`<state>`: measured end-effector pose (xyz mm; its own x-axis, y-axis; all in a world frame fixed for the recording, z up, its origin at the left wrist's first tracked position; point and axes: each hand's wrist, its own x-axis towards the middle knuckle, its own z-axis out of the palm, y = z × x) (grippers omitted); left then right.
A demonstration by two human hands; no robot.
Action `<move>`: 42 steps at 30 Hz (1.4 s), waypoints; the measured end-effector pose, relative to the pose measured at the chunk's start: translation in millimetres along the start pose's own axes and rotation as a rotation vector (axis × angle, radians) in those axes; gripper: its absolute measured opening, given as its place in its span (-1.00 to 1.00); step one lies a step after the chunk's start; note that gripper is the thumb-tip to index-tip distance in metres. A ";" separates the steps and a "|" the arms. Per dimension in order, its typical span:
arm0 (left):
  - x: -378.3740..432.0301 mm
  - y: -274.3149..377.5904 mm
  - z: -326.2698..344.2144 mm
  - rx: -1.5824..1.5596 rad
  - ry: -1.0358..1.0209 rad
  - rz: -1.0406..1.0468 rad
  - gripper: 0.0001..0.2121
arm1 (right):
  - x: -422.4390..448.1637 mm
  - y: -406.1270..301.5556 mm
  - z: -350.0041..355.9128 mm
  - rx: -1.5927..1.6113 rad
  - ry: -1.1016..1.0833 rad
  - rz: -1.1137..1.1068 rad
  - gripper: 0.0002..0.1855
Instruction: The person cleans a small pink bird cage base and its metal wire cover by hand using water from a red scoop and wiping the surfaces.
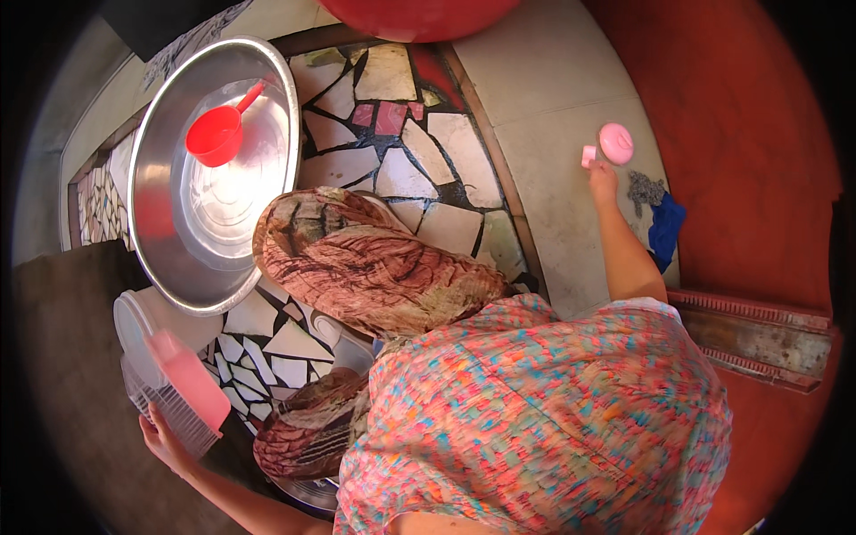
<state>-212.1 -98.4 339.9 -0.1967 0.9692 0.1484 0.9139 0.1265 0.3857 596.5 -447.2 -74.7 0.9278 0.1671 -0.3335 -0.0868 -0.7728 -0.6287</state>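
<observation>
My right hand point(603, 179) is stretched out over the pale ledge at right, its fingers on a small pink block point(588, 156), perhaps soap. Just beyond it sits a round pink container point(616, 143) with a knob-like top. At lower left, my left hand point(160, 435) grips the edge of a clear ribbed basket point(177, 420). A pink plastic box point(194, 381) leans in or against that basket, beside a translucent round lid point(139, 340). In front of me a large metal basin point(157, 200) holds a red dipper point(215, 137) and what looks like shallow water.
A grey scrubbing pad point(645, 190) and a blue cloth point(666, 224) lie near my right forearm. Broken-tile flooring point(401, 167) spreads between the basin and the ledge point(535, 80). A red tub point(421, 17) stands at the top. A pale bucket point(200, 321) is beside the basin.
</observation>
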 end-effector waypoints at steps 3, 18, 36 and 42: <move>-4.6 36.7 11.9 0.044 -0.154 0.255 -0.58 | -36.6 -79.7 19.9 1.044 -0.463 0.254 -0.68; -58.9 53.5 153.8 0.074 -0.297 0.771 -0.61 | -306.4 -504.3 125.7 0.703 -1.557 -0.454 -0.75; -70.9 28.6 175.6 0.038 -0.220 0.678 -0.39 | -482.2 -486.8 280.7 -0.975 -1.370 -1.718 -0.82; -67.2 18.0 163.6 -0.108 -0.038 0.526 -0.16 | -466.6 -481.6 297.0 -0.714 -1.344 -1.719 -0.77</move>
<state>-124.4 -126.6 187.9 0.2925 0.9032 0.3142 0.8434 -0.3985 0.3604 97.7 28.9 175.0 -0.7435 0.6202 -0.2500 0.6285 0.5204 -0.5781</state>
